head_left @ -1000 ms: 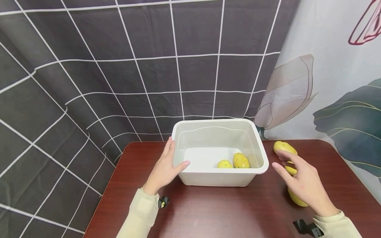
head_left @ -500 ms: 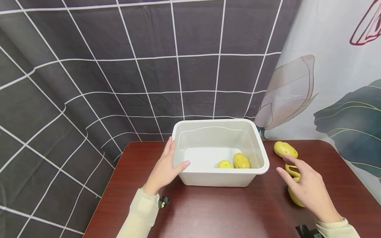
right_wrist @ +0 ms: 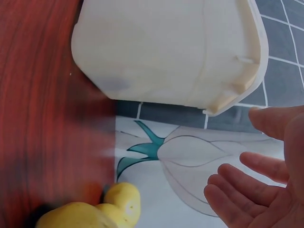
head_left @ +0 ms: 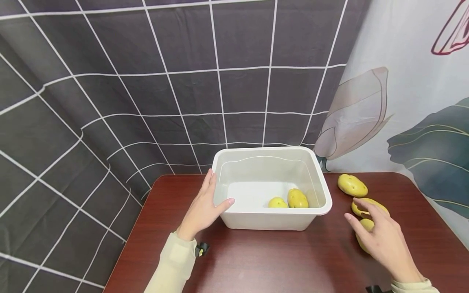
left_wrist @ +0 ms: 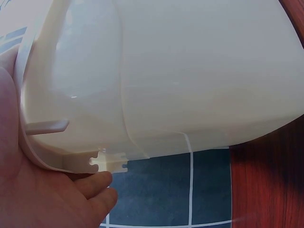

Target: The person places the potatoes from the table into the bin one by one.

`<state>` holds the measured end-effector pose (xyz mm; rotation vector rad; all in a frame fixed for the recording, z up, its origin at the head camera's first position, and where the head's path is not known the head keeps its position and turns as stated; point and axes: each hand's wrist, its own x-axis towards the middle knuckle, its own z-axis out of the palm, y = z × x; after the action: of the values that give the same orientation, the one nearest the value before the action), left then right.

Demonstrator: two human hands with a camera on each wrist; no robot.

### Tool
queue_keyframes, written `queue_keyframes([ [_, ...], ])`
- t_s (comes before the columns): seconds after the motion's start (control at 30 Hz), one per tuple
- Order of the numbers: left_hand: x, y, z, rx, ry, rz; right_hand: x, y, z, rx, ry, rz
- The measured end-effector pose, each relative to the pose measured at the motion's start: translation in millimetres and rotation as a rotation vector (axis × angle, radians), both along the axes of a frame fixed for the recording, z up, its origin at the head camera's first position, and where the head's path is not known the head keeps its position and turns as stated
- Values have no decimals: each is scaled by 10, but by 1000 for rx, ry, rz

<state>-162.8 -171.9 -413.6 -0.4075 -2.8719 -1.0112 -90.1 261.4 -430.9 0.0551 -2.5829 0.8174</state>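
In the head view, a white plastic bin (head_left: 267, 221) stands on the table with two yellow potatoes inside, one larger potato (head_left: 297, 198) and one partly hidden by the front wall (head_left: 277, 202). My left hand (head_left: 202, 207) rests at the bin's left rim, fingers extended along the outside and thumb over the front corner. Right of the bin, three more potatoes lie in a row: a far potato (head_left: 352, 185), a middle potato (head_left: 379, 204) and a near potato (head_left: 367, 224). Above the nearer two hovers my right hand (head_left: 384, 240), fingers spread and holding nothing, partly covering them.
The dark red wooden table (head_left: 264, 260) has a rounded far edge. Behind it hangs a dark grey cloth (head_left: 242, 89) with white grid lines. A pale curtain (head_left: 410, 134) printed with leaves and petals hangs at the right.
My right hand has drawn back slightly to the right and toward me, uncovering more of the far and middle potatoes. The left hand and bin stay in place.
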Motion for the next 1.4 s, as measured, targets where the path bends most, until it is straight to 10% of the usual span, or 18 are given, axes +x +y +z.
queue_keyframes([
  [1.4,8,0,-2,11,26,-5,182,243,-428,-13,-172,-170],
])
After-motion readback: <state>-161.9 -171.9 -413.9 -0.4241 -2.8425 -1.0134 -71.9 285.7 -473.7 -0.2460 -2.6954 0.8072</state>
